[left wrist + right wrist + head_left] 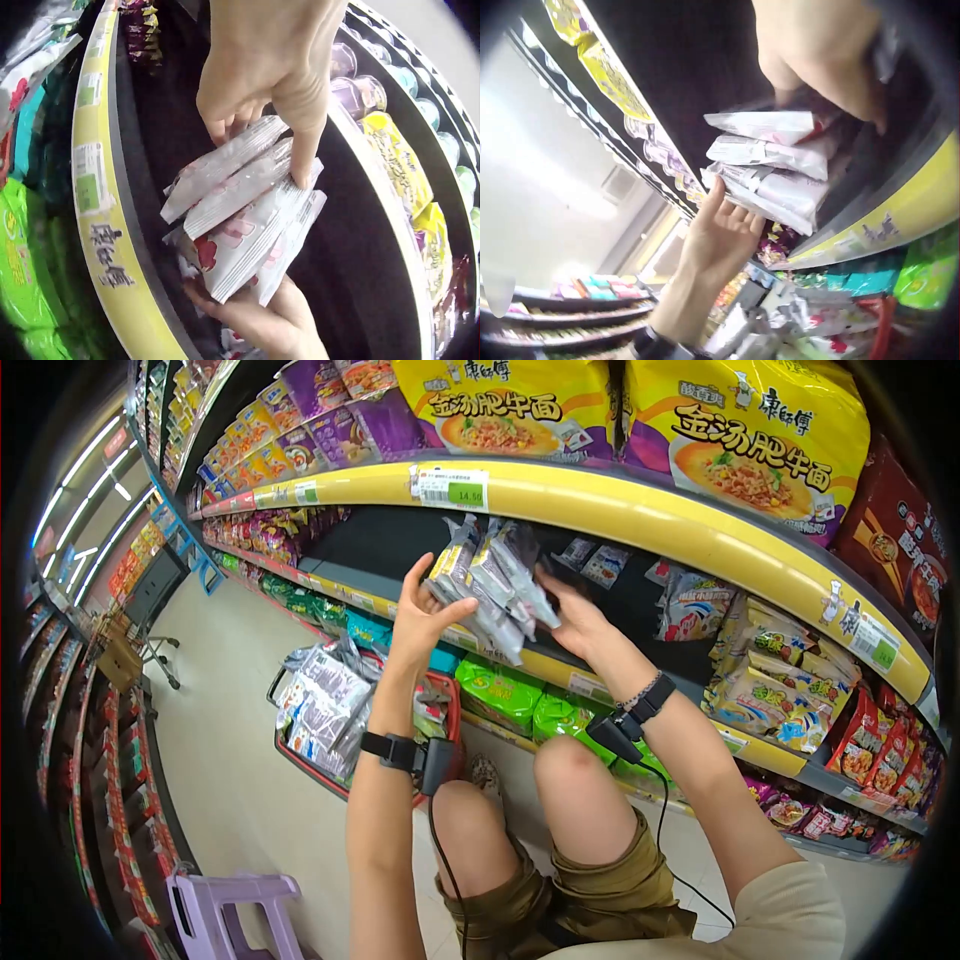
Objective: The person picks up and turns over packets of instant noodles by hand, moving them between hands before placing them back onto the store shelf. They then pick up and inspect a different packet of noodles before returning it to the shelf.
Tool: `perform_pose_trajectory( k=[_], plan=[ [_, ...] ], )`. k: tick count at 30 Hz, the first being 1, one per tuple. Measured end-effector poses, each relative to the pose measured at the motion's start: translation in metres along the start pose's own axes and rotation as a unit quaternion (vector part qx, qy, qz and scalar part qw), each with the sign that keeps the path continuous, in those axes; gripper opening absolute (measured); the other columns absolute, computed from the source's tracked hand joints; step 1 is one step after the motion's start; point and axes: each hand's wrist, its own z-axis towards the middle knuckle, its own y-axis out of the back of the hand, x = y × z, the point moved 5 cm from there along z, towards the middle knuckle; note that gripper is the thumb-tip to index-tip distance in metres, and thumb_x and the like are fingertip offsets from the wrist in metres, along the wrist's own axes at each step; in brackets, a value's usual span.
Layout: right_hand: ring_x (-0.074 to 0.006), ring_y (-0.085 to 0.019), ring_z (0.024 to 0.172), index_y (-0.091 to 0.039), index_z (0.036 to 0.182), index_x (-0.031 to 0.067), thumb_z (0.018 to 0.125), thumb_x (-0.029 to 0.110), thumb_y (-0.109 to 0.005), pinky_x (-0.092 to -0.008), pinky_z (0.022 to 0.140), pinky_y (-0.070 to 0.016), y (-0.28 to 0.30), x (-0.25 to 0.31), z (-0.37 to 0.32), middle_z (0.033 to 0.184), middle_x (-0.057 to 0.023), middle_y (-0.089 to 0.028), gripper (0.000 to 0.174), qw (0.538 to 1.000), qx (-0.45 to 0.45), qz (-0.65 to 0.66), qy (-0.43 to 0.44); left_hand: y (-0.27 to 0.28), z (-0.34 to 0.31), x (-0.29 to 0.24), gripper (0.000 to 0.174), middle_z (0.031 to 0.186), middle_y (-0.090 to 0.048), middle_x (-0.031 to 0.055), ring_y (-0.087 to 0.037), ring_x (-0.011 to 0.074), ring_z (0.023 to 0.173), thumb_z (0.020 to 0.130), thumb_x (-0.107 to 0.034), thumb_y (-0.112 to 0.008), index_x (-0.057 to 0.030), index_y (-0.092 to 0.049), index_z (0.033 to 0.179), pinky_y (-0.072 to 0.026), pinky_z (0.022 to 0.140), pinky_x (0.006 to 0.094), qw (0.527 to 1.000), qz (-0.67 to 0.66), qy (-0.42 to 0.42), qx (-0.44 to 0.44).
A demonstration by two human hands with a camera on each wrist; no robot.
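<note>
Several white and purple packets [490,580] form a bundle between the two hands, in front of the dark shelf. The left hand [425,610] grips the bundle's left side, its thumb across the packets; in the left wrist view this hand [274,82] holds them from above. At the bundle's right side is the right hand [580,622], its fingers partly behind the packets. In the left wrist view the right hand [262,319] supports the lower packets. The right wrist view shows the stacked packets [769,161] and the left hand [724,232] on their near ends.
A red basket [452,745] with similar packets stands on the floor at the left of the knees. Yellow noodle bags [750,450] line the upper shelf, green packs [500,688] the lower one. More packets [692,605] lie on the shelf's right. A purple stool [240,890] is at lower left.
</note>
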Motion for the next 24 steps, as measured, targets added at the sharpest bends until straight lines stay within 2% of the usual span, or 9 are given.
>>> perform_pose_trajectory(
  k=[1, 2, 5, 6, 8, 15, 18, 22, 24],
  plan=[
    [-0.0217, -0.054, 0.107, -0.049, 0.122, 0.0051, 0.087, 0.024, -0.064, -0.0319, 0.094, -0.0420, 0.008, -0.002, 0.004, 0.118, -0.0096, -0.055, 0.042, 0.991, -0.117, -0.035, 0.060, 0.005, 0.009, 0.002, 0.086, 0.119, -0.055, 0.0147, -0.055, 0.0193, 0.105, 0.073, 0.002, -0.074, -0.0003, -0.023, 0.142, -0.0444, 0.091, 0.0312, 1.000, 0.014, 0.003, 0.004],
    [-0.0291, -0.047, 0.117, -0.049, 0.131, 0.0137, 0.088, 0.023, -0.062, -0.0414, 0.100, -0.0369, 0.009, 0.004, 0.014, 0.131, -0.0165, -0.044, 0.046, 0.975, -0.099, -0.170, 0.103, 0.010, 0.018, 0.007, 0.086, 0.119, -0.055, 0.0147, -0.055, 0.0193, 0.105, 0.073, 0.002, -0.074, -0.0003, -0.023, 0.142, -0.0444, 0.091, 0.0312, 1.000, 0.015, 0.004, 0.009],
    [-0.0346, -0.036, 0.127, -0.047, 0.133, 0.0285, 0.085, 0.024, -0.059, -0.0398, 0.106, -0.0285, 0.012, 0.008, 0.033, 0.131, -0.0225, -0.043, 0.049, 0.774, -0.202, -0.588, 0.118, 0.016, 0.040, 0.033, 0.083, 0.123, -0.052, 0.0142, -0.051, 0.0206, 0.112, 0.071, 0.001, -0.075, -0.0006, -0.027, 0.139, -0.0407, 0.096, 0.0306, 0.997, 0.050, 0.040, 0.037],
    [-0.0345, -0.035, 0.129, -0.046, 0.134, 0.0234, 0.087, 0.026, -0.057, -0.0376, 0.107, -0.0279, 0.015, 0.003, 0.049, 0.135, -0.0216, -0.041, 0.048, 0.771, -0.180, -0.605, 0.086, 0.016, 0.045, 0.042, 0.083, 0.123, -0.052, 0.0142, -0.051, 0.0206, 0.112, 0.071, 0.001, -0.075, -0.0006, -0.027, 0.139, -0.0407, 0.096, 0.0306, 0.997, 0.046, 0.042, 0.039],
    [-0.0330, -0.033, 0.132, -0.043, 0.136, 0.0165, 0.091, 0.034, -0.049, -0.0379, 0.108, -0.0265, 0.012, -0.002, 0.058, 0.140, -0.0193, -0.038, 0.048, 0.864, -0.103, -0.488, 0.067, 0.011, 0.051, 0.046, 0.088, 0.122, -0.052, 0.0133, -0.052, 0.0184, 0.111, 0.067, 0.002, -0.078, 0.0007, -0.026, 0.138, -0.0423, 0.094, 0.0288, 0.992, 0.113, 0.026, 0.045],
    [-0.0399, -0.027, 0.133, -0.029, 0.142, 0.0078, 0.095, 0.052, -0.026, -0.0420, 0.110, -0.0213, -0.005, -0.009, 0.040, 0.145, -0.0206, -0.030, 0.065, 0.821, -0.114, -0.545, 0.124, 0.023, 0.064, 0.061, 0.095, 0.128, -0.047, 0.0150, -0.046, 0.0219, 0.118, 0.062, -0.012, -0.086, 0.0006, -0.028, 0.136, -0.0383, 0.100, 0.0334, 0.983, 0.152, -0.065, 0.081],
    [-0.0387, -0.027, 0.133, -0.026, 0.143, 0.0037, 0.095, 0.052, -0.027, -0.0407, 0.110, -0.0216, -0.001, -0.018, 0.035, 0.146, -0.0189, -0.030, 0.068, 0.838, -0.087, -0.536, 0.044, 0.029, 0.058, 0.058, 0.108, 0.131, -0.044, 0.0181, -0.041, 0.0249, 0.123, 0.056, -0.022, -0.089, 0.0001, -0.023, 0.139, -0.0324, 0.105, 0.0356, 0.969, 0.232, -0.052, 0.071],
    [-0.0400, -0.031, 0.131, -0.019, 0.144, 0.0035, 0.091, 0.057, -0.038, -0.0405, 0.108, -0.0251, -0.019, -0.001, 0.013, 0.142, -0.0256, -0.026, 0.078, 0.872, -0.129, -0.456, 0.120, 0.022, 0.053, 0.045, 0.124, 0.135, -0.039, 0.0219, -0.039, 0.0297, 0.127, 0.052, -0.019, -0.090, -0.0037, -0.009, 0.144, -0.0322, 0.106, 0.0363, 0.928, 0.342, -0.102, 0.102],
    [-0.0439, -0.031, 0.129, -0.017, 0.145, 0.0085, 0.083, 0.064, -0.048, -0.0440, 0.106, -0.0300, -0.029, -0.006, 0.010, 0.138, -0.0262, -0.024, 0.089, 0.757, -0.124, -0.629, 0.126, 0.020, 0.056, 0.048, 0.129, 0.137, -0.037, 0.0234, -0.038, 0.0315, 0.129, 0.049, -0.018, -0.090, -0.0055, -0.005, 0.145, -0.0321, 0.106, 0.0367, 0.918, 0.359, -0.115, 0.124]
  ],
)
